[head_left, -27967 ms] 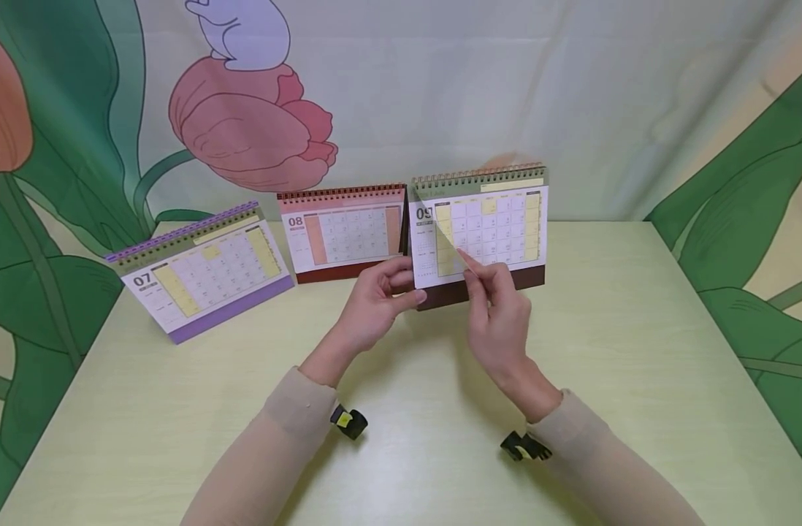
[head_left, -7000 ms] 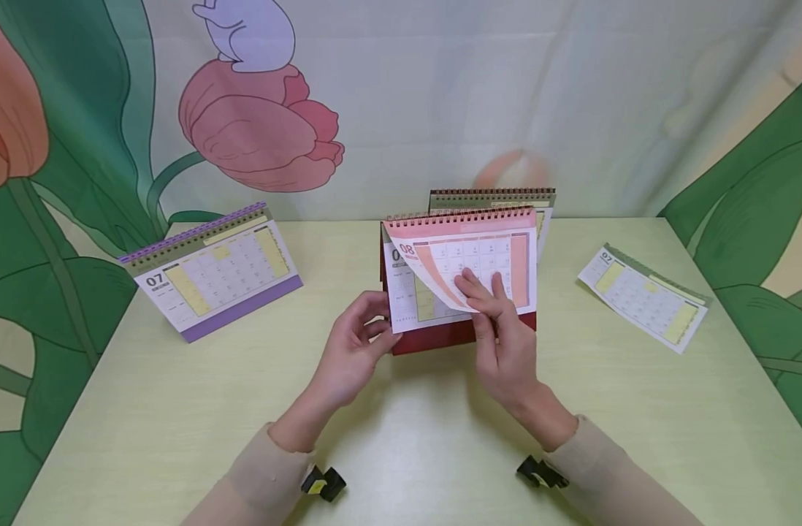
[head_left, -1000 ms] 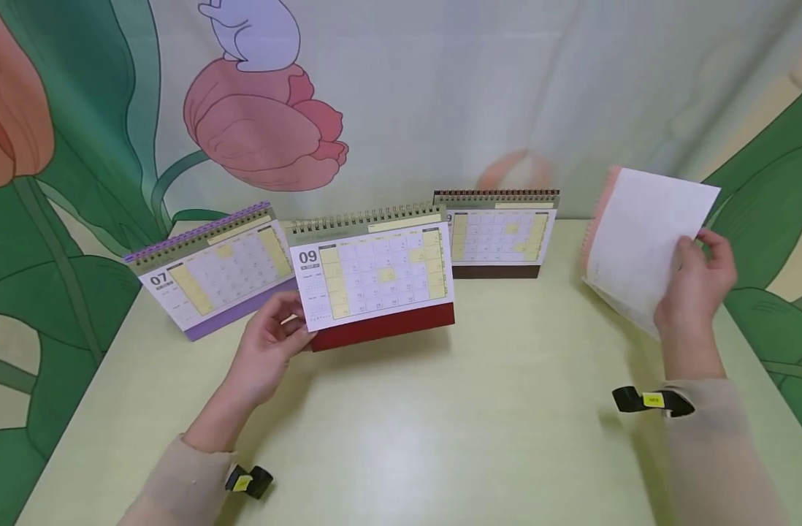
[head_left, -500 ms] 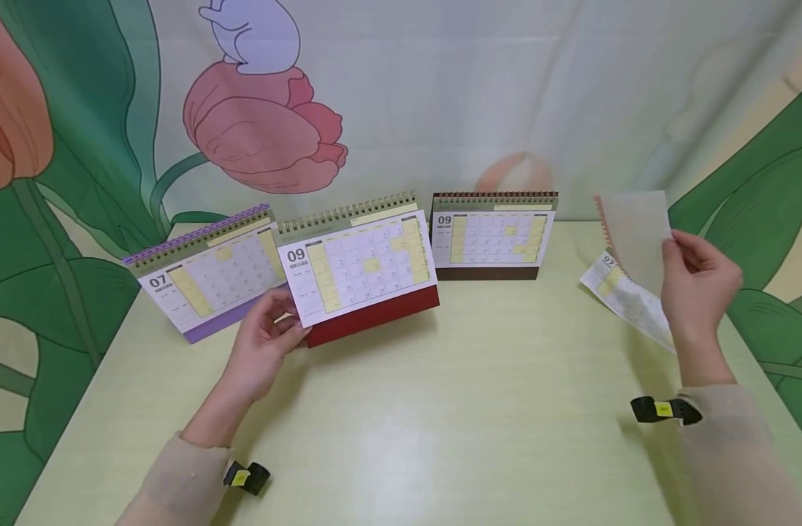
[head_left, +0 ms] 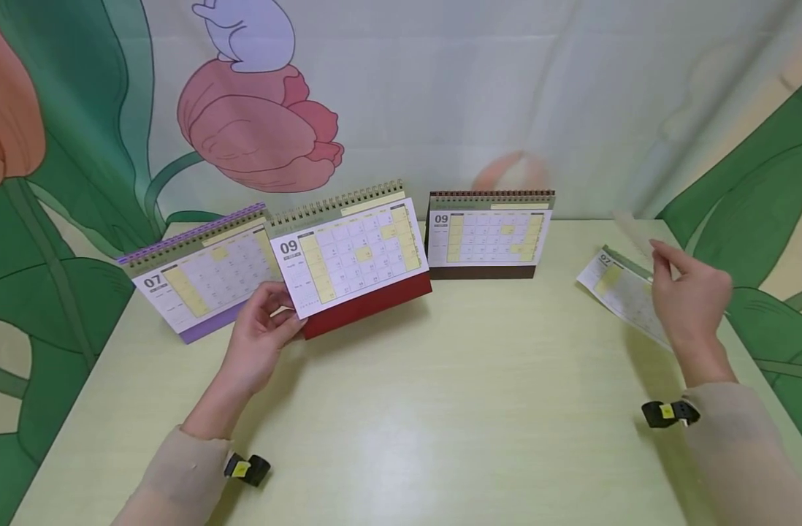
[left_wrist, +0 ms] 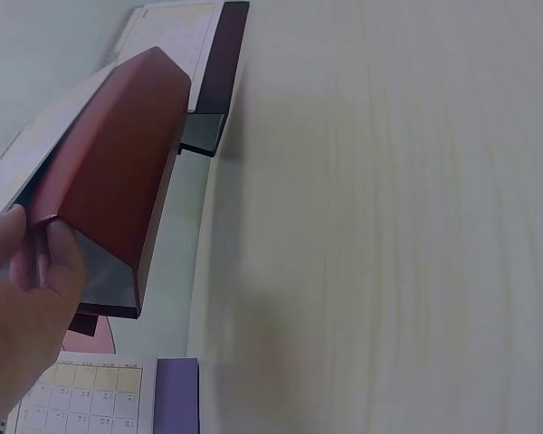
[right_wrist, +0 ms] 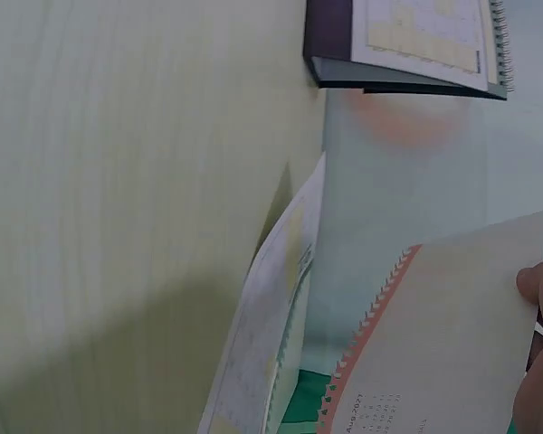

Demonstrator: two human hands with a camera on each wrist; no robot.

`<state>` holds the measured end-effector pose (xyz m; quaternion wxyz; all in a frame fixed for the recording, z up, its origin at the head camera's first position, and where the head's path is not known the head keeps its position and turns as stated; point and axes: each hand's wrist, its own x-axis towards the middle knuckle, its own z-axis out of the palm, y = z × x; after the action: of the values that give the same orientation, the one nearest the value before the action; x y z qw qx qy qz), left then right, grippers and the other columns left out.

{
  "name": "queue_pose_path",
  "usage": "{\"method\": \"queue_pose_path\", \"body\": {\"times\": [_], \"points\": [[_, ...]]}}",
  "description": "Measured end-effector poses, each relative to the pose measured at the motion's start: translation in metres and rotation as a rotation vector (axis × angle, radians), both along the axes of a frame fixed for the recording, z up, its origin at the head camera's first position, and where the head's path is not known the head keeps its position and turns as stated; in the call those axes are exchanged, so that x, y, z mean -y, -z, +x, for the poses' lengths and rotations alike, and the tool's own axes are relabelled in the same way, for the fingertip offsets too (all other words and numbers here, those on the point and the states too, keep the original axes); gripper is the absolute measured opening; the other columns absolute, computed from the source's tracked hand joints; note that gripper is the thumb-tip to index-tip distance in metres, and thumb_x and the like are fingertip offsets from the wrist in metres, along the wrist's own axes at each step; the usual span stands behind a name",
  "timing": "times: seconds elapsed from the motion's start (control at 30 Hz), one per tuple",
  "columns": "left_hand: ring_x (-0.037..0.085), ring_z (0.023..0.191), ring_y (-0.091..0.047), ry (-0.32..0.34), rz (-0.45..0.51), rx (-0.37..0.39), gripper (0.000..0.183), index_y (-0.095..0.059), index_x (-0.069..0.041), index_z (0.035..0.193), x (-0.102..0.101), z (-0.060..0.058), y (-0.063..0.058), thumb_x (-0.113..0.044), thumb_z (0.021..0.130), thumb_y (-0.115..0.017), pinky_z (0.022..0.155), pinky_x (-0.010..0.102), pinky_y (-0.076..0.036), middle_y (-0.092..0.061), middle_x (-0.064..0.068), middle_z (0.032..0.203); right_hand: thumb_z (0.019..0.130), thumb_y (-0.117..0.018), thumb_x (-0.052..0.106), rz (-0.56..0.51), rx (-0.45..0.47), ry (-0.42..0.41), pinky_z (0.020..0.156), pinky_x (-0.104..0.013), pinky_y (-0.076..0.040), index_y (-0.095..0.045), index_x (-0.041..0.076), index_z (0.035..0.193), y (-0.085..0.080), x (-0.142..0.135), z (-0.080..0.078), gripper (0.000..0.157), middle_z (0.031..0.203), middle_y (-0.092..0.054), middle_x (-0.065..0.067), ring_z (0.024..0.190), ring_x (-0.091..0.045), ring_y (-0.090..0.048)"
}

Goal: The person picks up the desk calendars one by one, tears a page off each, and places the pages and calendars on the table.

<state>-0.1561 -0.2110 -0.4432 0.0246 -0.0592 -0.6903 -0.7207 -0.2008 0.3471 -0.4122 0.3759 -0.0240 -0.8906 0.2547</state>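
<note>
My left hand (head_left: pixel 259 340) grips the lower left corner of a desk calendar (head_left: pixel 351 259) with a red base and month 09 showing. That calendar is tilted and raised off the table; the left wrist view shows its folded red stand (left_wrist: pixel 118 154). At the right, my right hand (head_left: pixel 693 299) pinches a torn-off calendar page (right_wrist: pixel 443 325) with a ragged pink edge, seen nearly edge-on and blurred in the head view. Below that hand lies another loose page (head_left: pixel 624 296), marked 07, partly hidden by the hand.
A purple-based calendar (head_left: pixel 197 281) showing 07 stands at the left, partly covered by the red one. Toward the back middle stands a brown-based calendar (head_left: pixel 489 234) showing 09. Behind the pale table (head_left: pixel 440 409) hangs a printed curtain (head_left: pixel 427 95).
Since 7 s ago, the pink-edged 08 page has come off the red calendar and gone right. In the last second, the calendar has shifted left and up; the page has turned edge-on.
</note>
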Motion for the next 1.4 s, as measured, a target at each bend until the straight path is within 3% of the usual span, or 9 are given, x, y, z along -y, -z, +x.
{"method": "queue_pose_path", "body": {"times": [0.1,0.2,0.33,0.4,0.47,0.77,1.0,1.13,1.4], "points": [[0.021,0.096,-0.064,-0.007,0.007,-0.004,0.037,-0.051,0.001,0.124,-0.001,-0.001,0.000,0.023,0.094,-0.053,0.080,0.026,-0.058,-0.058,0.012,0.114,0.101,-0.064,0.007,0.078,0.012,0.002,0.043,-0.021,-0.017,-0.078,0.004,0.114,0.006,-0.006,-0.004,0.020,0.095,-0.075,-0.021,0.038,0.012,-0.017],[0.021,0.096,-0.063,-0.014,0.013,-0.003,0.036,-0.052,0.000,0.124,-0.002,-0.001,0.000,0.022,0.095,-0.053,0.081,0.026,-0.057,-0.058,0.011,0.114,0.099,-0.063,0.002,0.137,0.028,-0.015,0.045,-0.024,-0.022,-0.078,0.003,0.114,0.013,-0.012,-0.008,0.021,0.093,-0.075,-0.021,0.038,0.008,-0.022],[0.022,0.096,-0.063,-0.019,0.026,0.003,0.037,-0.053,-0.002,0.123,-0.002,-0.002,0.000,0.022,0.095,-0.053,0.080,0.026,-0.058,-0.057,0.010,0.114,0.097,-0.062,-0.004,0.184,0.085,-0.054,0.048,-0.036,-0.035,-0.077,0.001,0.115,0.023,-0.016,-0.010,0.024,0.096,-0.073,-0.025,0.044,-0.023,-0.054],[0.022,0.096,-0.062,-0.022,0.028,0.005,0.037,-0.053,-0.002,0.123,-0.002,-0.003,0.001,0.021,0.096,-0.053,0.080,0.026,-0.058,-0.057,0.010,0.114,0.096,-0.061,-0.007,0.208,0.109,-0.074,0.050,-0.047,-0.040,-0.076,-0.001,0.116,0.029,-0.018,-0.012,0.025,0.098,-0.072,-0.027,0.056,-0.040,-0.061],[0.022,0.096,-0.062,-0.026,0.024,0.007,0.037,-0.053,-0.003,0.124,-0.002,-0.003,0.001,0.021,0.096,-0.053,0.081,0.026,-0.057,-0.057,0.010,0.115,0.095,-0.061,-0.008,0.243,0.123,-0.087,0.053,-0.055,-0.043,-0.075,-0.002,0.116,0.034,-0.020,-0.014,0.026,0.099,-0.071,-0.029,0.062,-0.046,-0.064],[0.022,0.095,-0.061,-0.032,0.044,0.015,0.040,-0.054,-0.009,0.123,0.000,-0.005,0.002,0.020,0.096,-0.053,0.080,0.026,-0.058,-0.056,0.011,0.117,0.092,-0.060,-0.010,0.328,0.223,-0.143,0.054,-0.057,-0.046,-0.074,-0.003,0.114,0.045,-0.023,-0.010,0.027,0.106,-0.070,-0.029,0.061,-0.039,-0.059],[0.023,0.096,-0.061,-0.038,0.046,0.025,0.038,-0.054,-0.009,0.124,0.000,-0.007,0.000,0.018,0.097,-0.053,0.081,0.026,-0.058,-0.056,0.012,0.118,0.094,-0.060,-0.007,0.364,0.395,-0.190,0.068,-0.061,-0.050,-0.074,-0.004,0.113,0.046,-0.025,-0.009,0.025,0.105,-0.070,-0.031,0.082,-0.051,-0.065],[0.023,0.097,-0.061,-0.049,0.045,0.030,0.038,-0.054,-0.010,0.123,0.000,-0.008,0.001,0.018,0.097,-0.054,0.081,0.026,-0.058,-0.056,0.012,0.119,0.097,-0.061,0.000,0.382,0.504,-0.209,0.076,-0.063,-0.050,-0.075,-0.002,0.114,0.048,-0.025,-0.011,0.022,0.108,-0.070,-0.030,0.092,-0.052,-0.065],[0.023,0.097,-0.061,-0.049,0.036,0.015,0.038,-0.054,-0.009,0.124,0.001,-0.010,0.003,0.017,0.097,-0.054,0.081,0.026,-0.058,-0.056,0.012,0.120,0.100,-0.061,0.005,0.361,0.634,-0.271,0.082,-0.064,-0.050,-0.072,-0.003,0.120,0.050,-0.026,-0.009,0.024,0.118,-0.068,-0.029,0.104,-0.050,-0.064]]}}
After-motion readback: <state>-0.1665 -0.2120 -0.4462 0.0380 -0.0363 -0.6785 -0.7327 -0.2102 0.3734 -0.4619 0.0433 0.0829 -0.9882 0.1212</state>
